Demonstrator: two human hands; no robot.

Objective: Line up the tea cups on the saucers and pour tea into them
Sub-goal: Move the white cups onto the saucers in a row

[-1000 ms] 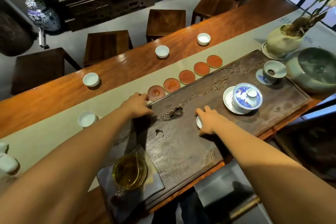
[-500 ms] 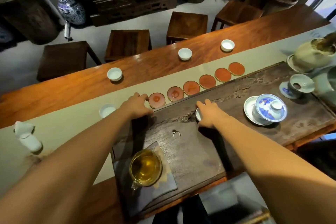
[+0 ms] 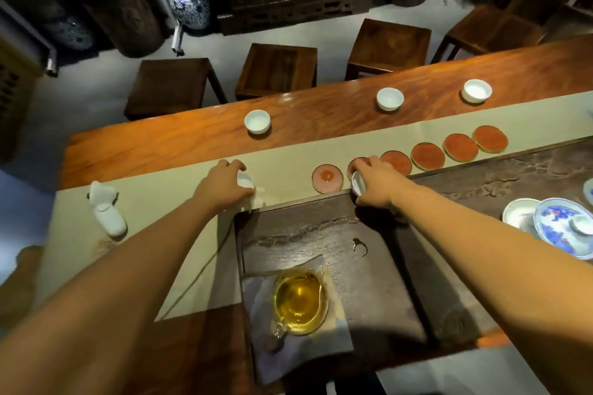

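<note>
Head view: each hand, left hand (image 3: 224,184) and right hand (image 3: 373,181), grips a white cup.

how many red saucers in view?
6, in one row on the runner: leftmost bare, second mostly under the right hand, then four rightward.

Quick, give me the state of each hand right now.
Left hand: closed on a white tea cup on the runner.
Right hand: closed on a white tea cup, tilted, beside the second saucer.
</note>
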